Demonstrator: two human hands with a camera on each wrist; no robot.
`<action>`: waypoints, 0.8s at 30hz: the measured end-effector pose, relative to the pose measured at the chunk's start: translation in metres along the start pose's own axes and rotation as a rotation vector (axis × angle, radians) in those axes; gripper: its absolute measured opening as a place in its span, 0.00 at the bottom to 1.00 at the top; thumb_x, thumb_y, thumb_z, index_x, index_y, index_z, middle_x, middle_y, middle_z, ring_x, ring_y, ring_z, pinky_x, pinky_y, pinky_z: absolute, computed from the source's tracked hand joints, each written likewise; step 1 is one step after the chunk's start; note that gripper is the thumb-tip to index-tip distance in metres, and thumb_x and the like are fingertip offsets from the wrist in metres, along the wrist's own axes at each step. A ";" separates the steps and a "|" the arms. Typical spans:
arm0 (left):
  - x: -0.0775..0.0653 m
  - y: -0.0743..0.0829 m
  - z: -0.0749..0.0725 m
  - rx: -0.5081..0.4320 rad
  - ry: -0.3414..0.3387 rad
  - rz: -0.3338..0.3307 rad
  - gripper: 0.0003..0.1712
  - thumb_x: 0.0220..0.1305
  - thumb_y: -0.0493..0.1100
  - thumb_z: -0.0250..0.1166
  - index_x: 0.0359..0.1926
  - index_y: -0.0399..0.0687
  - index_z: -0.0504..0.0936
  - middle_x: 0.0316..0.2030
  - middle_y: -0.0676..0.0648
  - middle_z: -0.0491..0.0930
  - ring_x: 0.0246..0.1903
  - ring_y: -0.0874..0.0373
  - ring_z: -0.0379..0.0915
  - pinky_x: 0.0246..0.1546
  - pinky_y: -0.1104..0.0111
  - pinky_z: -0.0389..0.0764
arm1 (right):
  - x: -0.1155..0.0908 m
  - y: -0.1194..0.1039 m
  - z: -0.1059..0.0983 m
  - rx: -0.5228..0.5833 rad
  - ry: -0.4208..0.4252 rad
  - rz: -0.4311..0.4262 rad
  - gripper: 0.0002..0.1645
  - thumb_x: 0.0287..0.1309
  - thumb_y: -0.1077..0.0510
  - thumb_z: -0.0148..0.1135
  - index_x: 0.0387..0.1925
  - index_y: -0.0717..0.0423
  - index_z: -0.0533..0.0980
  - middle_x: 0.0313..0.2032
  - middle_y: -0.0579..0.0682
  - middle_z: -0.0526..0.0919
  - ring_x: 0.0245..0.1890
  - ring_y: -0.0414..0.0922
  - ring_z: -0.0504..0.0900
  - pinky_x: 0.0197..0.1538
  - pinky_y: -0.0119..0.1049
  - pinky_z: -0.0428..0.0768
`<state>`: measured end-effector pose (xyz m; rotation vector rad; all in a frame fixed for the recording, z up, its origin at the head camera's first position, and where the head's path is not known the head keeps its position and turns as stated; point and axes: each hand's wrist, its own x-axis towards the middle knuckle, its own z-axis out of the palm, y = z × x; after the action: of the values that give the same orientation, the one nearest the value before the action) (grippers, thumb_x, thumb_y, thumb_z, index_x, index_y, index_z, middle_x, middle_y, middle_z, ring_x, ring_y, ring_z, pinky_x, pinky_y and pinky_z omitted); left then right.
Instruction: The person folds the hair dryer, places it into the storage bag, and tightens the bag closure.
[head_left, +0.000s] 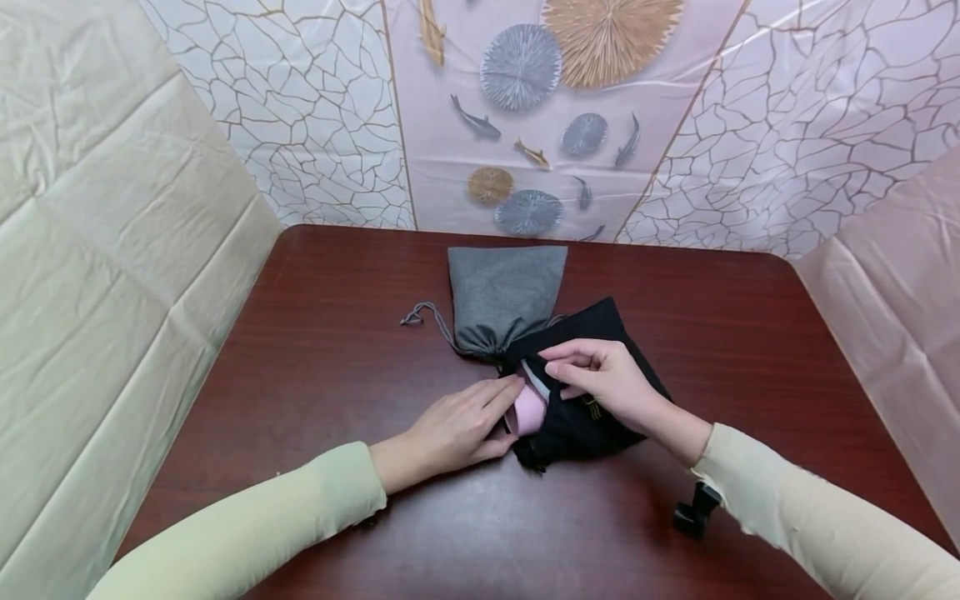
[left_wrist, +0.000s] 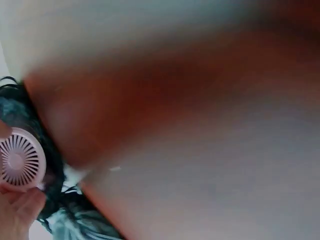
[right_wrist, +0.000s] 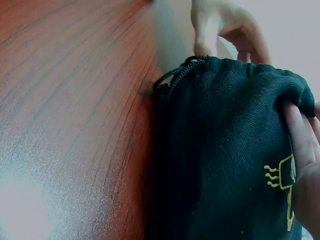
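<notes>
A black drawstring bag [head_left: 577, 437] lies on the table with its mouth toward the left. Out of that mouth shows the pink end of what looks like a hair dryer [head_left: 529, 410]; the rest is hidden in the cloth. Its round slotted grille [left_wrist: 20, 159] faces the left wrist camera. My left hand [head_left: 465, 425] holds this pink end, thumb on the near side and fingers on the far side. With my right hand [head_left: 615, 379] I pinch the bag's rim. A yellow dryer outline [right_wrist: 285, 185] is printed on the bag in the right wrist view.
Behind the black bag lies a grey drawstring bag [head_left: 506, 292], its cord [head_left: 427, 310] trailing left. Both bags are on a dark red wooden table [head_left: 337, 333]. A black strap piece [head_left: 693, 510] hangs below my right sleeve. Patterned cloth [head_left: 315, 108] stands behind the table.
</notes>
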<state>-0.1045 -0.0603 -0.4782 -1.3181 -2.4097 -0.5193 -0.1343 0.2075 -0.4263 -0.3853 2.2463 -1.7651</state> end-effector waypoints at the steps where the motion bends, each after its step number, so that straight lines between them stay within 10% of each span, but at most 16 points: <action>1: 0.003 0.001 0.001 0.001 -0.001 -0.007 0.43 0.62 0.49 0.77 0.73 0.34 0.73 0.67 0.38 0.79 0.63 0.47 0.80 0.58 0.59 0.86 | 0.000 0.000 -0.001 0.004 0.006 -0.001 0.18 0.69 0.64 0.70 0.57 0.69 0.84 0.51 0.59 0.90 0.45 0.38 0.89 0.42 0.45 0.91; 13: 0.013 -0.004 -0.006 0.037 0.067 -0.086 0.36 0.64 0.52 0.79 0.67 0.38 0.79 0.56 0.43 0.84 0.55 0.51 0.84 0.49 0.62 0.88 | -0.001 0.003 -0.009 -0.004 0.024 0.001 0.17 0.70 0.64 0.69 0.56 0.69 0.84 0.53 0.62 0.89 0.45 0.38 0.90 0.42 0.45 0.91; 24: 0.030 -0.013 -0.001 0.041 0.112 -0.239 0.52 0.54 0.61 0.84 0.71 0.36 0.74 0.61 0.41 0.77 0.58 0.47 0.78 0.53 0.59 0.87 | -0.001 0.004 0.000 0.019 0.001 -0.001 0.17 0.69 0.65 0.69 0.56 0.69 0.84 0.51 0.59 0.90 0.45 0.37 0.89 0.42 0.45 0.91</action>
<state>-0.1310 -0.0457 -0.4659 -0.9624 -2.4834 -0.5866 -0.1338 0.2088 -0.4300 -0.3821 2.2290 -1.7863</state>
